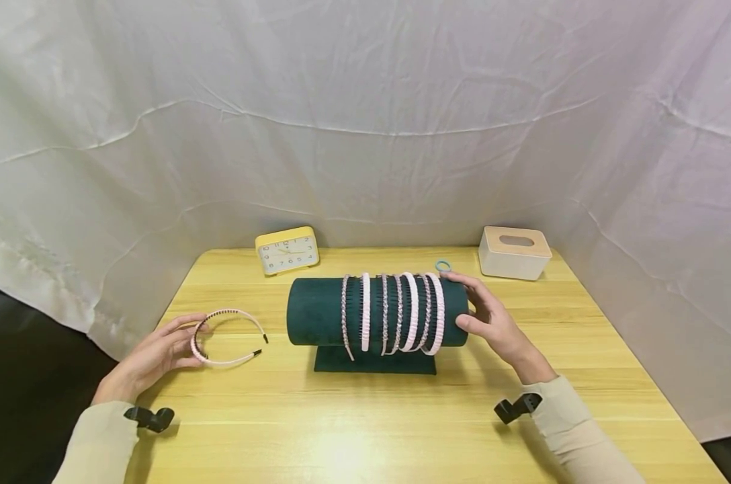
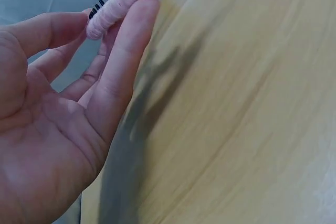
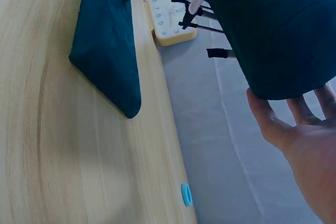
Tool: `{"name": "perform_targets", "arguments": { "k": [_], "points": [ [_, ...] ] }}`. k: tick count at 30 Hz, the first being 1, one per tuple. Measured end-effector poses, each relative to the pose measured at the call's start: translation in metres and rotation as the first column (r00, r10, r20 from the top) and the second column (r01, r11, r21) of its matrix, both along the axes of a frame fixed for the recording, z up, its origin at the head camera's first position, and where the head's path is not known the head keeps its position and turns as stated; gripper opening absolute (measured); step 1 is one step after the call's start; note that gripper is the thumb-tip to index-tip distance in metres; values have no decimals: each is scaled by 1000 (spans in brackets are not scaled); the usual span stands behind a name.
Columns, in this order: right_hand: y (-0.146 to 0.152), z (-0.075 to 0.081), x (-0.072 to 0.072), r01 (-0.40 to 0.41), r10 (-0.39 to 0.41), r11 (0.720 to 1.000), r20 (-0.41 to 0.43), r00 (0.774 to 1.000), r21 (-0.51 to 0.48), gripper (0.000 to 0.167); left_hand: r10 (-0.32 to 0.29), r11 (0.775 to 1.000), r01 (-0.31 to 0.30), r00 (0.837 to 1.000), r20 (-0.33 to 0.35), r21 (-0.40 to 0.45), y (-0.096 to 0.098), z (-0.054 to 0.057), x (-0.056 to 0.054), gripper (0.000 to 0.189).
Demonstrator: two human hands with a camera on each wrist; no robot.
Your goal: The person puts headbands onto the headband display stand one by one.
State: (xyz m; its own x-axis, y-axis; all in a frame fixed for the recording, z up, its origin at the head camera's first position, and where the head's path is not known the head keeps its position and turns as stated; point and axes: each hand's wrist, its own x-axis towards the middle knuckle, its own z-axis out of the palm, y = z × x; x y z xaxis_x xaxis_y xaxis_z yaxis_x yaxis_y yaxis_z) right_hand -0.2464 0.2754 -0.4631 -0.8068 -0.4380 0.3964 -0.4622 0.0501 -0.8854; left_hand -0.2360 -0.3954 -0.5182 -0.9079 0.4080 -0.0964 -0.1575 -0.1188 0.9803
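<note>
My left hand pinches a pale pink headband at its curve, above the left part of the table. The band's black-tipped ends point right, and black comb teeth line its inside. In the left wrist view, thumb and fingers meet on its wrapped pink surface. A dark green headband stand with a padded roll stands mid-table. Several pink and glittery headbands circle the roll, mostly right of its middle. My right hand holds the roll's right end, thumb in front and fingers over the top and back.
A yellow alarm clock stands at the table's back left. Behind the roll's right end lies a small blue ring. A white tissue box with a wooden lid stands back right. Pale curtains hang around the wooden table.
</note>
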Motion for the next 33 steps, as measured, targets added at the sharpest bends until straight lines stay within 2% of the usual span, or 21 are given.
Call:
{"name": "perform_targets", "arguments": {
  "k": [5,9,19,27,33],
  "points": [
    [1,0,0,7,-7,1000,5,1000,2,68,65,998,-65,998,-9,-23,5,9,1,38],
    [1,0,0,7,-7,1000,9,1000,1,68,83,996,-84,996,-22,-44,11,18,1,38],
    [1,0,0,4,-4,1000,-2,1000,-3,67,37,999,-40,994,-106,-21,26,37,-2,41],
    [0,0,0,4,-4,1000,-3,1000,-1,68,47,998,-54,986,-157,-37,39,51,0,40],
    [0,1,1,-2,2,1000,-4,1000,1,68,50,994,-68,979,-197,-88,50,63,2,39]
  ]
}}
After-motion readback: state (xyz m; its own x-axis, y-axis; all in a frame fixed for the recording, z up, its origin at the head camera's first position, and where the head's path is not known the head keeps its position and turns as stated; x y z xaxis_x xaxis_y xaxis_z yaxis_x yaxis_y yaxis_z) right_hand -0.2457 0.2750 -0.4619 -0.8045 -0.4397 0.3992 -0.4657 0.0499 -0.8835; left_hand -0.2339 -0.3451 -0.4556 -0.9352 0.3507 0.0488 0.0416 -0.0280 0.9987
